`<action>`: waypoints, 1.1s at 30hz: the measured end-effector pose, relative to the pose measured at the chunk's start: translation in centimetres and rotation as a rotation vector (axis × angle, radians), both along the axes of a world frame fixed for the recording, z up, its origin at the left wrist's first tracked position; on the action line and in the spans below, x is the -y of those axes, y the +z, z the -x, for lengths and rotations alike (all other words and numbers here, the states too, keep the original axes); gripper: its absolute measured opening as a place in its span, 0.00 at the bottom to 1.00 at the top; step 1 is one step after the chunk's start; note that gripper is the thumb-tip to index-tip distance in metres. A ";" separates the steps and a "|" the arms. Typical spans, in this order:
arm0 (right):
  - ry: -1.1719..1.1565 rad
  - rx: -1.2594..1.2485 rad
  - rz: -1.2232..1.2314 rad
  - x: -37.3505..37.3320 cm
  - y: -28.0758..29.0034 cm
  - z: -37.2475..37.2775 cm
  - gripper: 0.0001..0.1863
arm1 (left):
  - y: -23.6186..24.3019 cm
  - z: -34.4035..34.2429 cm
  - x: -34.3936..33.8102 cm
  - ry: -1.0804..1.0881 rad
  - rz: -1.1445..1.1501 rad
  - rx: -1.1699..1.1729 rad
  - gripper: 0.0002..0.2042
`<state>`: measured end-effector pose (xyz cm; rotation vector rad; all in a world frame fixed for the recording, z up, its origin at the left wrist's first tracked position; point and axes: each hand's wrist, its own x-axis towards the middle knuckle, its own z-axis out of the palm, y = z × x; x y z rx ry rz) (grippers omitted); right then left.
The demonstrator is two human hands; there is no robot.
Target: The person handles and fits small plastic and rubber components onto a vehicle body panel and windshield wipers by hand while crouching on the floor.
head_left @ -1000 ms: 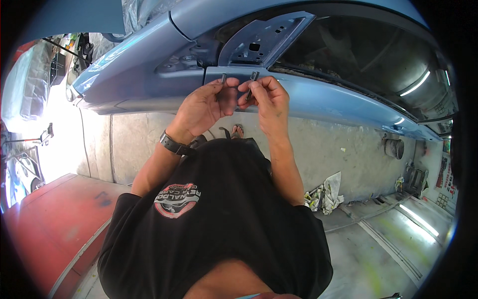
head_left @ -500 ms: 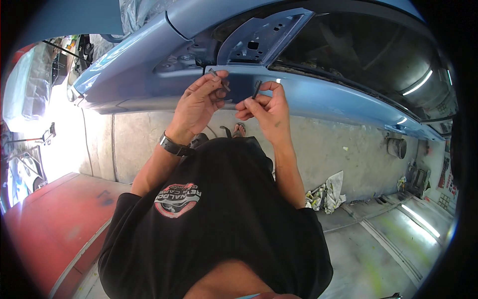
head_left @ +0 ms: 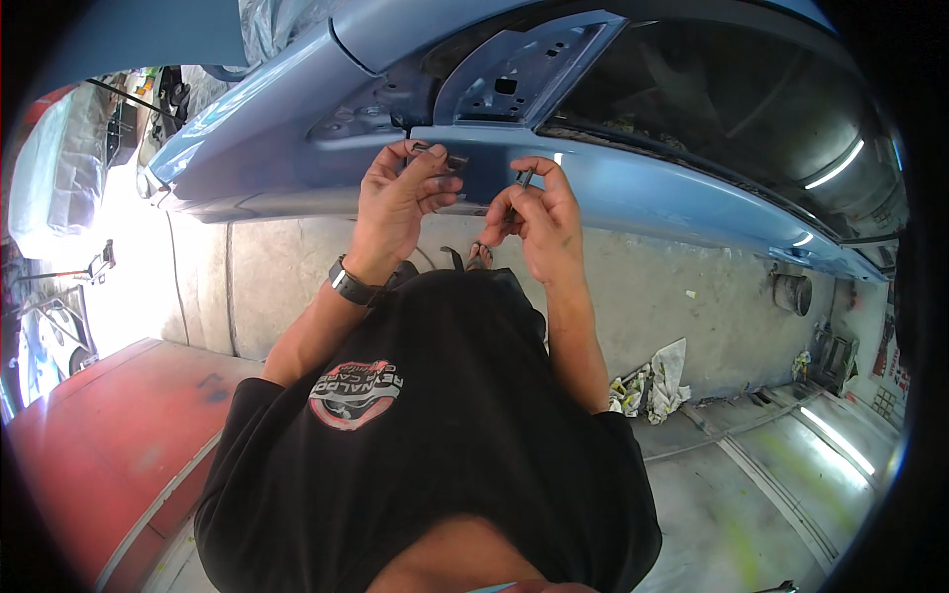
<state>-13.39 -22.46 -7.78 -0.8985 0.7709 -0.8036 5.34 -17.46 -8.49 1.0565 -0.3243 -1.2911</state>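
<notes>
My left hand (head_left: 397, 203) pinches a small dark bolt-like piece (head_left: 457, 161) between thumb and fingers, with one end pointing right. It is too small to make out exactly. In my right hand (head_left: 546, 212), thumb and fingertips close on a short dark rod-like piece (head_left: 523, 179), partly hidden by the fingers. Both hands are raised side by side, apart from each other, in front of a blue car door (head_left: 633, 183). Above them is the triangular corner (head_left: 534, 74) of the door by the window, with bare mounting holes.
A dark car window (head_left: 732, 109) slopes off to the right. On the concrete floor (head_left: 633, 287) stand a dark bucket (head_left: 792, 294) and crumpled paper (head_left: 657, 385). A red panel (head_left: 129, 425) lies at lower left, a grey panel (head_left: 771, 474) at lower right.
My left hand has turned its piece from slanting down to nearly level. My right hand has shifted slightly right and down, tilting its rod so the fingers cover more of it.
</notes>
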 end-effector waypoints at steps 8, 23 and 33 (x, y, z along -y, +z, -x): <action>0.018 0.130 -0.130 -0.1 -0.7 -0.8 0.10 | 0.6 0.2 0.0 0.037 0.018 0.021 0.11; -0.110 -0.311 0.233 0.8 -0.1 -2.8 0.12 | -0.4 0.6 0.7 0.121 0.037 0.070 0.11; -0.077 -0.335 0.219 1.9 0.6 -3.4 0.16 | -0.6 0.6 1.1 0.094 0.089 0.049 0.11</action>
